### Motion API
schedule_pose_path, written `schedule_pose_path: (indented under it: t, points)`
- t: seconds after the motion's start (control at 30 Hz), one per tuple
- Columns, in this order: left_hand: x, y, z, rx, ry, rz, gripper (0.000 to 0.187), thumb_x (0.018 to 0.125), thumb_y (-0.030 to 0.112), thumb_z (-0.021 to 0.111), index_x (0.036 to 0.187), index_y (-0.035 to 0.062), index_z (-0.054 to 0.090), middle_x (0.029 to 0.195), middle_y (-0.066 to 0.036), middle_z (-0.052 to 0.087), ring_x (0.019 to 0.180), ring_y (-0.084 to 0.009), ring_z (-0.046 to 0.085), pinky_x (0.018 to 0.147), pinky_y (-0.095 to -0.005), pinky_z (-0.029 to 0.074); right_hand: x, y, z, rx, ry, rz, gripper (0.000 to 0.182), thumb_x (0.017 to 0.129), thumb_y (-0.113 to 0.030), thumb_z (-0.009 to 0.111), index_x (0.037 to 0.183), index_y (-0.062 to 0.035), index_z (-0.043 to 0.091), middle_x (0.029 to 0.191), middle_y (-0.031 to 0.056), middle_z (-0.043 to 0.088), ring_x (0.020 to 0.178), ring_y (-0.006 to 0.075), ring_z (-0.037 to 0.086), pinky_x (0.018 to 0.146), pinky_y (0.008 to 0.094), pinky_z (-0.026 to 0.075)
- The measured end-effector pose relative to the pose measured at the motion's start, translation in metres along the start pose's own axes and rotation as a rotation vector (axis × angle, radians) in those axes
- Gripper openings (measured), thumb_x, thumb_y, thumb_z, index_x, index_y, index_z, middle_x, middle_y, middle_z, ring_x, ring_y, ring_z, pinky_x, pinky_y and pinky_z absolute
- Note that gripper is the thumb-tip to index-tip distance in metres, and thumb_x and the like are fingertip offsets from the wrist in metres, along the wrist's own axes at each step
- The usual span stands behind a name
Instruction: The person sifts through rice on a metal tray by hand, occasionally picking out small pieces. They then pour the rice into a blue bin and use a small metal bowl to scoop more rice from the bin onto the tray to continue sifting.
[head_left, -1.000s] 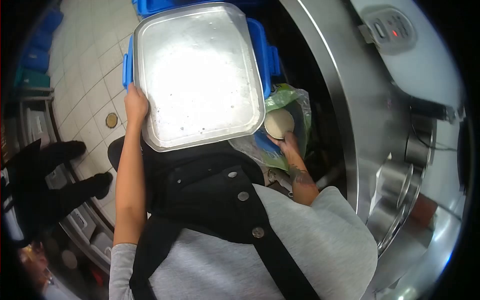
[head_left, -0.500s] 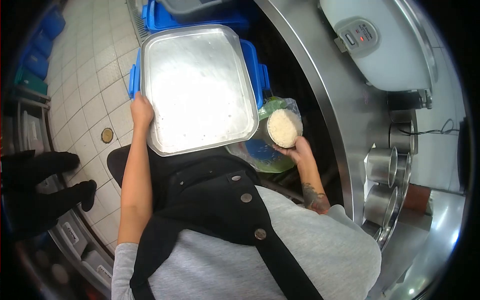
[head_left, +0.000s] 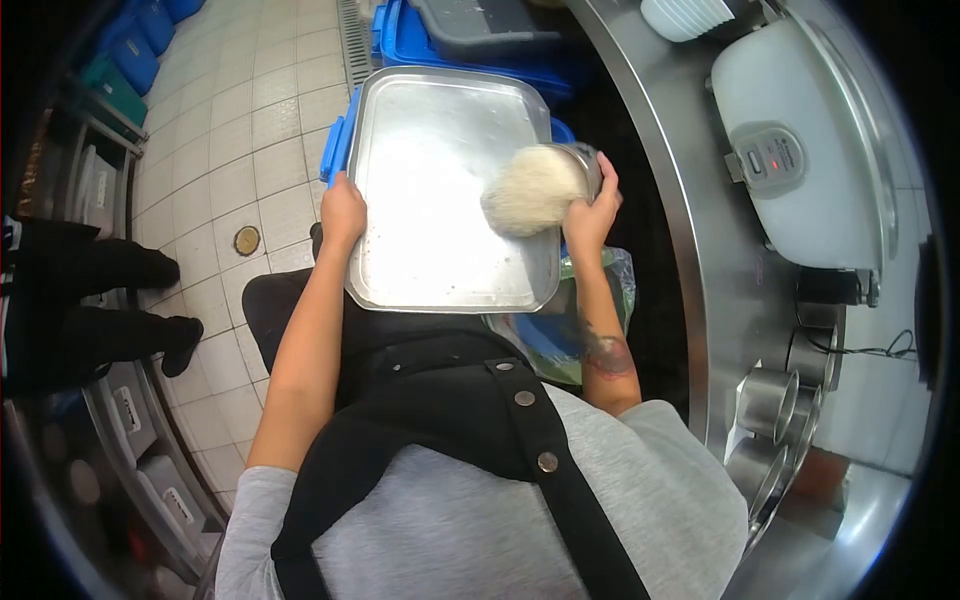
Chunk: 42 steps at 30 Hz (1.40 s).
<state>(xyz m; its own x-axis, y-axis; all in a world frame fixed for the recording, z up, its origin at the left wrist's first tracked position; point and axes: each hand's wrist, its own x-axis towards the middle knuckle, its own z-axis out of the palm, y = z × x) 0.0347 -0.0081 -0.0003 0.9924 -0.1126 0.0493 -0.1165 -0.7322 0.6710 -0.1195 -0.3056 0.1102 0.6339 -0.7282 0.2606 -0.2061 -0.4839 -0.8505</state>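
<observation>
Silver metal forms the wide, shallow tray (head_left: pixel 440 240) in the middle of the scene, just beyond the person's black apron (head_left: pixel 440 410). At its left edge the left hand (head_left: pixel 344 212) is closed firmly round the rim. Across from it, the right hand (head_left: pixel 590 218) is wrapped around a metal cup (head_left: pixel 594 168), tilted with its mouth toward the left. Pale grains (head_left: pixel 535 192) spread in a blurred mass from that mouth over the right part of the tray; how many rest on the metal, I cannot tell. A blue container (head_left: pixel 338 148) shows beneath the tray, and a plastic bag (head_left: pixel 615 285) lies below the right forearm. Farther right, a steel counter (head_left: pixel 690 130) bears a white cooker (head_left: pixel 800 140) and, nearer, metal pots (head_left: pixel 768 402). Well to the left, another person's dark-clad legs (head_left: pixel 100 300) show above pale floor tiles (head_left: pixel 285 165).
</observation>
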Motion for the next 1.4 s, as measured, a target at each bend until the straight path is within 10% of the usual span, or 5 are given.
schedule_pose_path:
  t: [0.43, 0.7, 0.8, 0.97, 1.4]
  points:
    - [0.001, -0.004, 0.002, 0.007, -0.022, -0.009, 0.026, 0.093, 0.015, 0.047, 0.108, -0.0048, 0.055, 0.085, -0.034, 0.063, 0.083, -0.0494, 0.062, 0.076, -0.0552, 0.047, 0.023, -0.052, 0.037, -0.295, 0.211, -0.92, 0.074, 0.062, 0.016, 0.064, 0.127, -0.0201, 0.058, 0.133, 0.0196, 0.033, 0.124, 0.0393, 0.037, 0.105, 0.0445, 0.032]
    - [-0.001, 0.0, -0.001, 0.035, -0.035, -0.001, 0.024, 0.093, 0.013, 0.044, 0.104, -0.0047, 0.056, 0.083, -0.033, 0.062, 0.081, -0.0495, 0.062, 0.074, -0.0564, 0.047, -0.056, -0.002, -0.057, 0.766, 0.171, 0.332, 0.066, 0.069, 0.01, 0.048, 0.134, -0.0022, 0.046, 0.128, 0.0131, 0.053, 0.117, 0.0283, 0.054, 0.1, 0.0382, 0.045]
    - [-0.003, 0.005, -0.005, 0.014, -0.036, -0.021, 0.025, 0.094, 0.014, 0.045, 0.105, -0.0046, 0.056, 0.083, -0.033, 0.062, 0.081, -0.0497, 0.061, 0.073, -0.0561, 0.047, -0.122, 0.055, -0.103, 0.784, 0.467, 0.819, 0.026, 0.069, 0.005, 0.055, 0.095, 0.0041, 0.059, 0.089, 0.0097, 0.059, 0.074, 0.0243, 0.061, 0.066, 0.0352, 0.051]
    - [-0.004, 0.007, -0.008, 0.037, -0.064, -0.059, 0.027, 0.094, 0.014, 0.047, 0.112, -0.0053, 0.055, 0.082, -0.033, 0.062, 0.08, -0.0491, 0.062, 0.072, -0.0554, 0.047, -0.175, 0.164, -0.12, 0.465, 0.312, 1.372, 0.037, 0.078, 0.001, 0.051, 0.115, 0.004, 0.054, 0.113, 0.0202, 0.056, 0.097, 0.038, 0.06, 0.072, 0.053, 0.055]
    - [-0.005, 0.019, -0.019, -0.004, -0.1, -0.152, 0.026, 0.093, 0.012, 0.051, 0.115, -0.0012, 0.053, 0.066, -0.025, 0.057, 0.064, -0.0429, 0.06, 0.059, -0.0487, 0.044, -0.155, 0.316, 0.075, 0.226, -0.876, 1.422, 0.045, 0.097, -0.022, 0.047, 0.137, -0.0023, 0.039, 0.135, 0.0201, 0.046, 0.108, 0.0361, 0.058, 0.078, 0.0584, 0.057]
